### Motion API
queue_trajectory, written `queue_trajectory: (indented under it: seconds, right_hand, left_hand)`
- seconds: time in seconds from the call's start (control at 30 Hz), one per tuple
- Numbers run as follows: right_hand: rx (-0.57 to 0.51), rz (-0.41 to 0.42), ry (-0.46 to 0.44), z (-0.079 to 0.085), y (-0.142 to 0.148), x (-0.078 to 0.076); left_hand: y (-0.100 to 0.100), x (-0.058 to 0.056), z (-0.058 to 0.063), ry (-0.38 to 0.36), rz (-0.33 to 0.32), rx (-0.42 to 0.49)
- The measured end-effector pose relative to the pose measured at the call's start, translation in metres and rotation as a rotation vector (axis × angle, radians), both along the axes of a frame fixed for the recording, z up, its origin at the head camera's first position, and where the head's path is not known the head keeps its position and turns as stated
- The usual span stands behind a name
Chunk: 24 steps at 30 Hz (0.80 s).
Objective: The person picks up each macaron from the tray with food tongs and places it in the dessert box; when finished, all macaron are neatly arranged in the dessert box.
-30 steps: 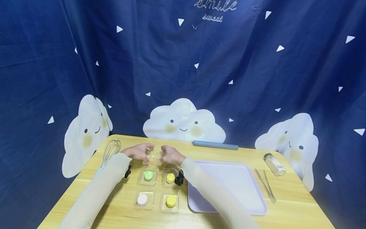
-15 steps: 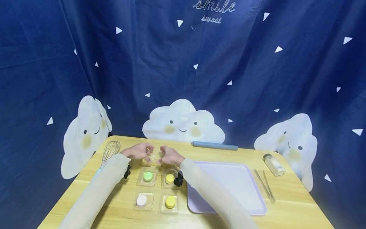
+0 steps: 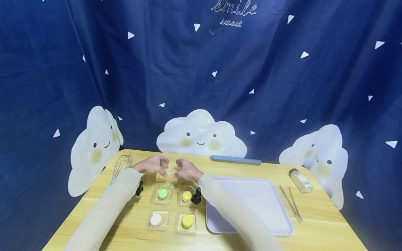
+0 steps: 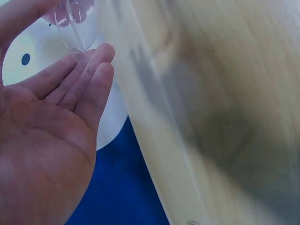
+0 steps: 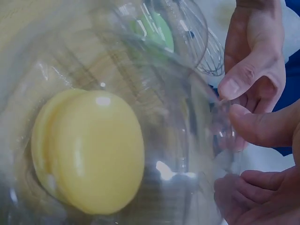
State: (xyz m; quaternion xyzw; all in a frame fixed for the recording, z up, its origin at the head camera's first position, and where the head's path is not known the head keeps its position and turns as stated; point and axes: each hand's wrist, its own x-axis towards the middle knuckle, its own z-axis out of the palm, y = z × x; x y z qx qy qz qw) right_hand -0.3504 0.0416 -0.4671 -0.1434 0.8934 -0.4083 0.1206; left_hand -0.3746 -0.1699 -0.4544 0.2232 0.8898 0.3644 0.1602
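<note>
A clear plastic box [image 3: 171, 169] is held between both hands near the back left of the table. My left hand [image 3: 152, 165] grips its left side, thumb toward me. From the right, my right hand [image 3: 188, 170] pinches it with thumb and fingers. In the left wrist view, the fingertips of the left hand [image 4: 56, 103] touch the clear plastic [image 4: 70, 23]. Nearer to me are a green macaron [image 3: 162, 194], a yellow macaron [image 3: 186, 196], a pale pink macaron [image 3: 155, 220] and another yellow macaron [image 3: 187, 221], each in a clear box. Whether the held box contains anything I cannot tell.
A whisk [image 3: 121, 166] lies by the left sleeve. A lilac tray [image 3: 251, 202] sits right of the boxes, partly under the right forearm. Further off are a blue rolling pin [image 3: 235, 160], a dark-capped shaker [image 3: 300, 180] and metal tongs [image 3: 291, 204].
Both hands have risen slightly with the clear box between them. Their grip looks much the same, and the macarons have stayed in place. The head view has tilted slightly.
</note>
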Motion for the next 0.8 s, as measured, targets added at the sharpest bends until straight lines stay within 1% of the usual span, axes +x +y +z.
queue_trajectory:
  seconds: [0.13,0.23,0.3,0.37,0.4,0.43,0.5,0.53,0.57,0.63,0.7,0.73,0.77,0.8]
  right_hand:
    - [-0.051,-0.016,0.02,0.002,0.003,0.0]
    - [-0.075,-0.024,0.038,0.007,0.007,-0.001]
    - [-0.084,-0.036,0.058,0.012,0.01,-0.002]
    - [-0.101,-0.061,0.082,0.015,0.014,-0.002]
    - [-0.106,-0.075,0.109,0.017,0.016,-0.002]
    - [-0.101,-0.086,0.157,0.019,0.019,-0.002]
    - [-0.082,-0.092,0.303,0.023,0.024,-0.002]
    - [-0.06,-0.086,0.404,0.025,0.027,-0.002]
    - [-0.028,-0.065,0.527,0.027,0.03,-0.002]
    - [0.065,0.0,0.817,0.031,0.035,-0.004]
    - [0.164,0.089,1.103,0.035,0.04,-0.007]
    - [0.207,0.142,1.234,0.037,0.042,-0.008]
    - [0.249,0.194,1.35,0.038,0.043,-0.01]
    - [0.292,0.242,1.446,0.04,0.044,-0.011]
  left_hand:
    - [0.001,0.001,0.001,-0.001,0.001,0.058]
    - [0.002,0.0,0.004,0.027,0.008,0.101]
    - [0.004,-0.001,0.006,0.047,0.047,0.138]
    - [0.005,-0.001,0.008,0.056,0.111,0.189]
    - [0.006,0.0,0.009,0.046,0.139,0.233]
    - [0.007,0.001,0.011,0.022,0.17,0.282]
    - [0.008,0.003,0.016,-0.058,0.22,0.383]
    - [0.008,0.003,0.019,-0.115,0.224,0.436]
    - [0.007,0.003,0.022,-0.183,0.222,0.486]
    - [0.006,0.004,0.029,-0.31,0.196,0.56]
    - [0.004,0.003,0.037,-0.432,0.155,0.629]
    - [0.003,0.003,0.041,-0.486,0.129,0.659]
    - [0.002,0.004,0.044,-0.525,0.105,0.682]
    - [0.002,0.004,0.046,-0.561,0.087,0.708]
